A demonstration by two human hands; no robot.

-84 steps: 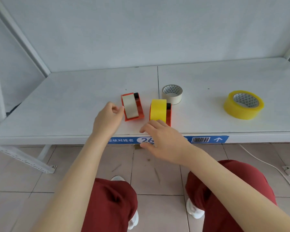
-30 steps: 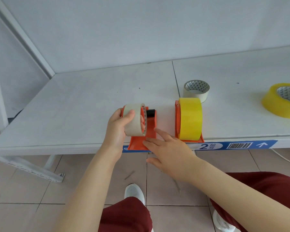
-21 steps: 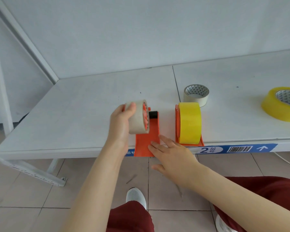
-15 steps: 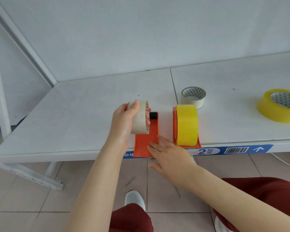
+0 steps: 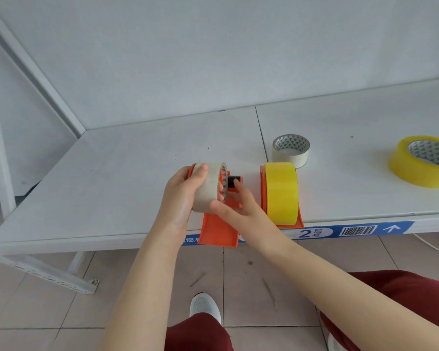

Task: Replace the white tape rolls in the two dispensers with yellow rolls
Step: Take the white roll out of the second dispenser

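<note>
White laminate shelf board (image 5: 142, 173) with a blue barcode label strip (image 5: 352, 230) along its front edge carries everything. Largest loose item: spare yellow tape roll (image 5: 422, 162) lying flat at far right, well apart from the rest. Next, right-hand orange plastic dispenser (image 5: 262, 188) standing at the front edge with a yellow tape roll (image 5: 280, 192) already loaded, so that half looks done. Left-hand orange plastic dispenser (image 5: 219, 228) lies with its handle overhanging the edge; its black roller (image 5: 232, 179) is exposed. Removed white tape roll (image 5: 290, 150) sits flat just behind the loaded dispenser. Left hand (image 5: 180, 198) is wrapped around the second white tape roll (image 5: 208, 190), thumb over the top, gripping it on edge right at the left dispenser's hub; can't tell if it's fully off the hub. Right hand (image 5: 241, 211) is up against the roll's lower front edge, thumb touching it, forefinger reaching toward the roller; not clamped on anything that I can see. Versus half a second back: right hand has left the flat of the dispenser's handle and come up to the roll, left grip unchanged. Judgement: roughly halfway; left to do is clear this white roll, set it down, fetch the spare yellow one and seat it.
</note>
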